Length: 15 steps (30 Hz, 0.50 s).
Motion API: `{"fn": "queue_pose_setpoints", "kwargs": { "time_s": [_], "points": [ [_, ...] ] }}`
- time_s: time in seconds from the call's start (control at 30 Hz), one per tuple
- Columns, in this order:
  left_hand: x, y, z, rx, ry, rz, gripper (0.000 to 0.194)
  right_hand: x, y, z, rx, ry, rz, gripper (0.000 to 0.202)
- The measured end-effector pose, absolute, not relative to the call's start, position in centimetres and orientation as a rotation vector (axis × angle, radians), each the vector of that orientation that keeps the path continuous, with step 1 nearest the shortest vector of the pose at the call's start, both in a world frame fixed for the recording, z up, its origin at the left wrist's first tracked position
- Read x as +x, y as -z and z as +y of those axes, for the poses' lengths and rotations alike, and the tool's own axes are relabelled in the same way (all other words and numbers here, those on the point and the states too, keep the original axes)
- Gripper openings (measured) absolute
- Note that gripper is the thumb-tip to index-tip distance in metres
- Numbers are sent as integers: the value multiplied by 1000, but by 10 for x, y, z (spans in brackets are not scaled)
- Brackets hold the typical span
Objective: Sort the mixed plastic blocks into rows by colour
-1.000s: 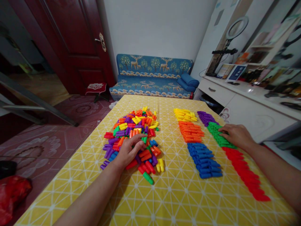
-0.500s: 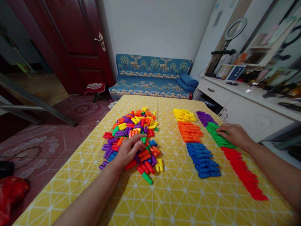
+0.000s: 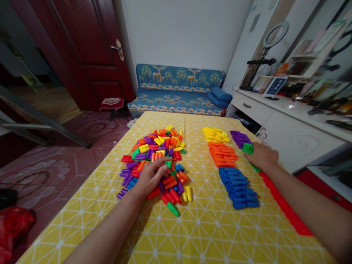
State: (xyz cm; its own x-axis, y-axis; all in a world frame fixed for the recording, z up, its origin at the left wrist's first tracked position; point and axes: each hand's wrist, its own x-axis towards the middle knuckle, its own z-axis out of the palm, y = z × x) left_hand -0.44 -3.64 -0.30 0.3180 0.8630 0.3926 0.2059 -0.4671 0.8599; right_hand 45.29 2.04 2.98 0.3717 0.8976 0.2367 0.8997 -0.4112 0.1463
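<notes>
My left hand (image 3: 152, 175) rests on the near part of a mixed pile of coloured plastic pieces (image 3: 143, 156), its fingers apart over green and orange ones. Over the green group (image 3: 248, 148) lies my right hand (image 3: 261, 157), covering most of it; what its fingertips touch is hidden. Beyond it is the purple group (image 3: 239, 138), and the red group (image 3: 286, 205) runs nearer, partly under my right forearm. Yellow (image 3: 216, 135), orange (image 3: 222, 154) and blue (image 3: 238, 187) groups form a column left of these.
A yellow patterned cloth (image 3: 176, 238) covers the table. Behind it stands a blue sofa (image 3: 178, 88). A white dresser (image 3: 291, 124) with bottles and a ring light is at the right. A small red stool (image 3: 112, 103) is by the door.
My right hand has shifted slightly left and spread over the green group, hiding more of it. Its forearm now covers part of the red group. My left hand has stayed in place.
</notes>
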Motion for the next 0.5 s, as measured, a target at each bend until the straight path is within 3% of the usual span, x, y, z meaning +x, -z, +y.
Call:
{"fn": "queue_pose_setpoints", "kwargs": {
  "time_s": [0.3, 0.5],
  "points": [
    [-4, 4, -37, 1866, -1154, 960, 35, 446, -28, 19, -2639, 524, -1739, 47],
    [-4, 3, -36, 1871, -1151, 962, 35, 443, -27, 17, -2597, 554, -1737, 53]
  ]
}}
